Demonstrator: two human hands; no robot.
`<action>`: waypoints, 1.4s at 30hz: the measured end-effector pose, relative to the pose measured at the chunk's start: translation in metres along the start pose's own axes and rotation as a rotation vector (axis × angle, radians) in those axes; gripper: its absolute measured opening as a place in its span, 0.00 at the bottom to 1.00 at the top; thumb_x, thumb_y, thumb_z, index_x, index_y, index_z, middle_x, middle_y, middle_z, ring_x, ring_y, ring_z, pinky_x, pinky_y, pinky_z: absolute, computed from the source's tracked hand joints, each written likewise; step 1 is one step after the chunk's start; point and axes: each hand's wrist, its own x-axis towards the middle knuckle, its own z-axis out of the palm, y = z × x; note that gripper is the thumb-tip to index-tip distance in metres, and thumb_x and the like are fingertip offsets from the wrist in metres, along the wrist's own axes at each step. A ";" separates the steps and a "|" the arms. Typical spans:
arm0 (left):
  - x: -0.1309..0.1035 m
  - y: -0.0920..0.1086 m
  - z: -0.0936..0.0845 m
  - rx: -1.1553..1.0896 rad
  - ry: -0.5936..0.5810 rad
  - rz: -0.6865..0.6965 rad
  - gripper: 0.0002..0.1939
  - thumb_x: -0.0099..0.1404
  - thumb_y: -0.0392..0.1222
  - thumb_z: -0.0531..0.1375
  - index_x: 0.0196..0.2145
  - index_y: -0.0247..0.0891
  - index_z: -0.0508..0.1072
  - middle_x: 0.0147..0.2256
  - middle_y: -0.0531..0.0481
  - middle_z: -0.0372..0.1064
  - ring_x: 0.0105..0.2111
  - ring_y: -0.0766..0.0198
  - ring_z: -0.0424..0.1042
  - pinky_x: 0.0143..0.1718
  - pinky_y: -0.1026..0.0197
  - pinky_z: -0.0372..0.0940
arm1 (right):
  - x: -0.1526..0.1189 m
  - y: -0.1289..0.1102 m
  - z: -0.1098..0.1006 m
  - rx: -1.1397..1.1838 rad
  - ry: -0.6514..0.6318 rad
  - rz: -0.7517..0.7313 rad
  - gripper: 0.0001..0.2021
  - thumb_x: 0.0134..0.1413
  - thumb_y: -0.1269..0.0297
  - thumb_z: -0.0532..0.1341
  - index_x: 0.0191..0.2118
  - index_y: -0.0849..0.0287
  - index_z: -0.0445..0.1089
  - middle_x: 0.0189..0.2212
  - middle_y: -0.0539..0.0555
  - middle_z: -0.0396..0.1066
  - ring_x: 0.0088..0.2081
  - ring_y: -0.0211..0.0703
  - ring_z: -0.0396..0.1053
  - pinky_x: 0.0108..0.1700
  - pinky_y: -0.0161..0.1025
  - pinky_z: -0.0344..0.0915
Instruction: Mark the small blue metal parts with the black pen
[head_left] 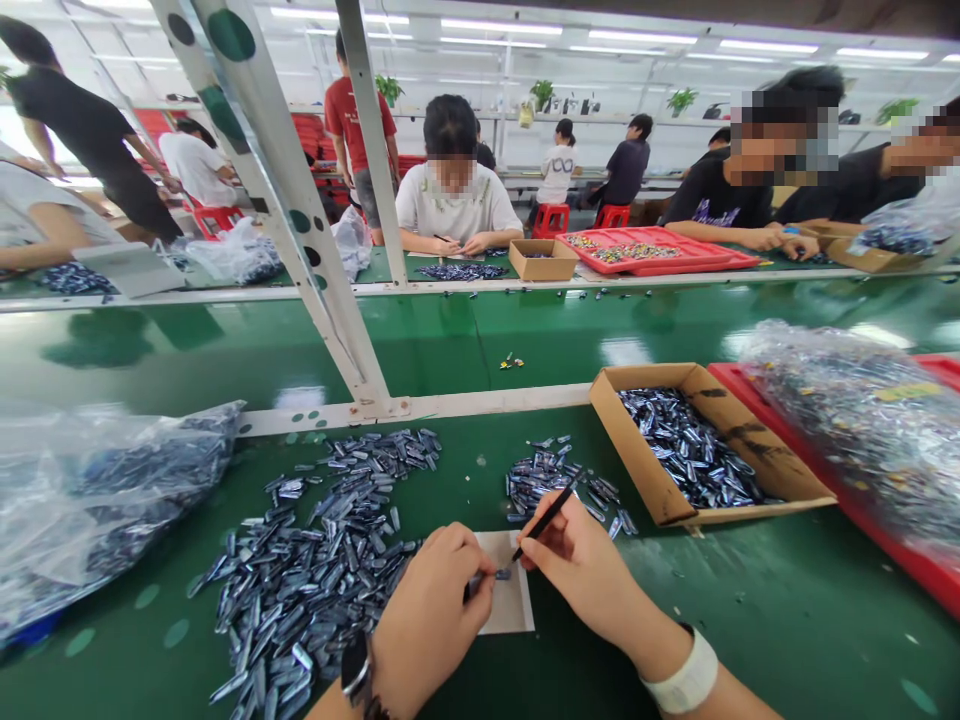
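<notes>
My left hand (439,590) is closed, its fingertips pinching a small dark shiny piece (503,574) over a pale card (517,610). A slim black pen-shaped tool (551,515) is gripped in my right hand (581,560), its tip close to that piece. Whether the tip touches it I cannot tell. Left of my left hand spreads a large heap of shiny dark elongated pieces (315,560). Beyond my right hand lies a smaller pile of similar pieces (541,475).
A cardboard box (787,480) of dark pieces stands at right, beside a clear bag (862,430) on a red tray (930,580). Another filled plastic bag (112,490) lies at left. A white metal post (300,220) rises ahead. Across the green belt (420,330), several people sit working.
</notes>
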 end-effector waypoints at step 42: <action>0.005 -0.046 -0.055 0.282 0.322 -0.292 0.06 0.60 0.41 0.59 0.33 0.40 0.74 0.35 0.47 0.71 0.38 0.52 0.71 0.42 0.51 0.67 | 0.016 0.008 -0.020 0.039 0.401 -0.200 0.22 0.45 0.47 0.70 0.37 0.52 0.61 0.31 0.50 0.72 0.31 0.46 0.76 0.37 0.47 0.77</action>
